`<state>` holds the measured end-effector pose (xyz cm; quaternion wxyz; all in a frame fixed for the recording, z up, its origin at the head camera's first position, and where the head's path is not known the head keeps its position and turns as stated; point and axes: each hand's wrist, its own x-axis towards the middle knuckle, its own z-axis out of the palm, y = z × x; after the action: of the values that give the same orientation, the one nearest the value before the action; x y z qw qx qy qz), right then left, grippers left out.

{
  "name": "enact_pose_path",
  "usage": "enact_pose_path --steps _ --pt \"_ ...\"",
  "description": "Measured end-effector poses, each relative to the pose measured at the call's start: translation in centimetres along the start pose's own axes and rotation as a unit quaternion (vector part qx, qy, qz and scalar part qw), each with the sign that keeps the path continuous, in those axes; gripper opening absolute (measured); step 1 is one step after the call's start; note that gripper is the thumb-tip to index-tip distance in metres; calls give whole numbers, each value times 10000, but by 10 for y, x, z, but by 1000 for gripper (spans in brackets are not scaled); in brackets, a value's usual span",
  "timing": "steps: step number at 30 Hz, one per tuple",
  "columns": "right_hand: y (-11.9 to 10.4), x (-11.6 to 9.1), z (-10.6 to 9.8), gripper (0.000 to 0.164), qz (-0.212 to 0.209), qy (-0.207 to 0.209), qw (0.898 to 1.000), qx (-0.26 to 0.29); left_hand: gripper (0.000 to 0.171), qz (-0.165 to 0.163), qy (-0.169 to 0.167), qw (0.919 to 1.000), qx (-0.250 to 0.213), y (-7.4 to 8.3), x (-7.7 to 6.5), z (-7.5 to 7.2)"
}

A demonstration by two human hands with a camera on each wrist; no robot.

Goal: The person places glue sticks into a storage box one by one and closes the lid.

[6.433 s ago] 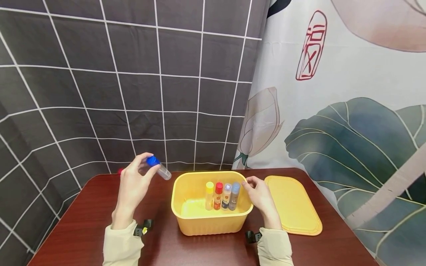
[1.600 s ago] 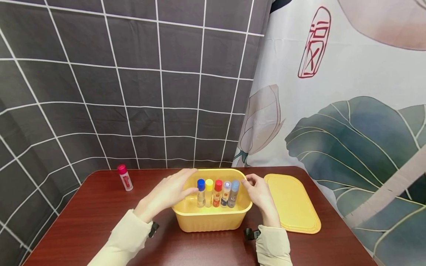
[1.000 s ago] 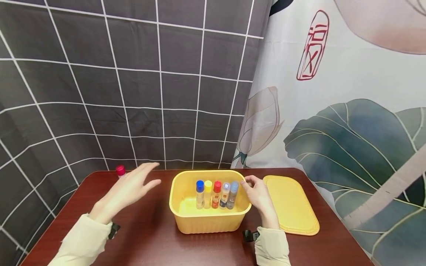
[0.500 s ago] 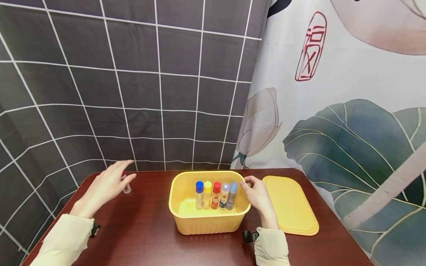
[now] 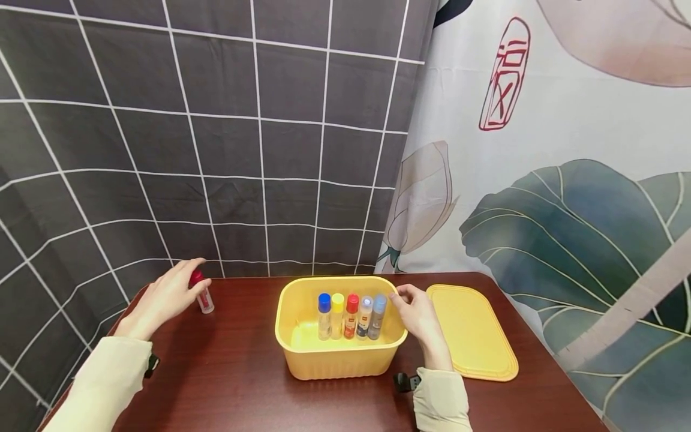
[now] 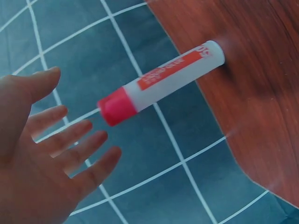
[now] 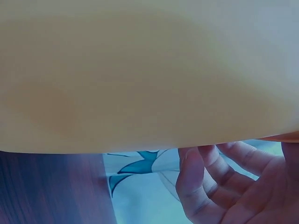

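A glue bottle [image 6: 170,74] with a red cap and a red-and-white label stands upright near the table's far left corner. My left hand [image 5: 164,298] is beside its cap, fingers spread; the left wrist view shows a gap between hand and cap. With thumb and fingers, my right hand [image 5: 421,321] pinches the right rim of a yellow plastic box [image 5: 337,363]. Inside the box several small bottles stand in a row: a blue-capped bottle [image 5: 324,318], a yellow-capped one, a red-capped one and pale-capped ones. The box wall fills most of the right wrist view.
A flat yellow lid [image 5: 475,333] lies on the dark red table [image 5: 237,384] to the right of the box. Behind the table hang a dark grid-patterned cloth [image 5: 216,144] and a white cloth with a painted leaf. The table's left edge runs close to my left hand.
The blue-capped bottle went from my left hand into the box, left of the yellow-capped one. My left hand then moved left to the red-capped glue bottle. My right hand stayed on the rim.
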<state>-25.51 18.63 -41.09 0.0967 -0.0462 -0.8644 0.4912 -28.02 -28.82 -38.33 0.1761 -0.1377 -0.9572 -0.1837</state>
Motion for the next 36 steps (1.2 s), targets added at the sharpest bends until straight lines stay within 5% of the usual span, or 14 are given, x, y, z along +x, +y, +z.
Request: enact_pose_path --steps 12,23,36 --pt "1 -1 1 19 -14 12 10000 -18 46 -218 -189 9993 -238 -13 5 13" --pt "2 -1 0 20 -68 2 10000 -41 34 56 87 9998 -158 -24 8 19" --pt "2 0 -1 20 -36 -13 10000 -3 37 -211 48 9988 -431 -33 5 27"
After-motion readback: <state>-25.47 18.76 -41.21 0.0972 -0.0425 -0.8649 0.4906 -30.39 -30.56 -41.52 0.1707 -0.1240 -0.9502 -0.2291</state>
